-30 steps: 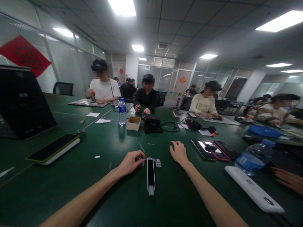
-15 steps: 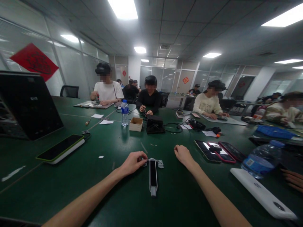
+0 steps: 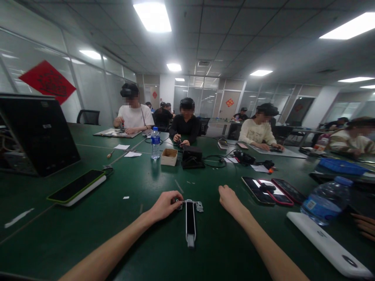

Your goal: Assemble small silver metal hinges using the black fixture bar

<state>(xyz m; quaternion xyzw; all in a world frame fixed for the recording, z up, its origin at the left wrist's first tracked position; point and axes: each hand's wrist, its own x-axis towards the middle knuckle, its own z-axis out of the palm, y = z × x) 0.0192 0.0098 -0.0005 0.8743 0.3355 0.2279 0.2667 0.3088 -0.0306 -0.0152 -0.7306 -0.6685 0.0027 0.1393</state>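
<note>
A narrow black-and-silver metal part point(image 3: 190, 220) with a small bracket at its far end lies on the green table point(image 3: 88, 234), pointing toward me. My left hand point(image 3: 165, 205) rests at the bracket's left end, fingers curled and pinching it. My right hand point(image 3: 230, 199) lies on the table to the right of the part, fingers curled under loosely, with nothing visible in them. It does not touch the part.
Phones point(image 3: 271, 190) lie right of my right hand, with a water bottle point(image 3: 326, 201) on its side and a white slab point(image 3: 328, 244). Left are a green-edged phone point(image 3: 77, 187) and black laptop point(image 3: 38, 132). A bottle point(image 3: 155, 142), cardboard box point(image 3: 169, 157) and several seated people are across the table.
The view has tilted up and shifted slightly. My right hand's fingers have curled in more. My left hand stays pinched on the bracket.
</note>
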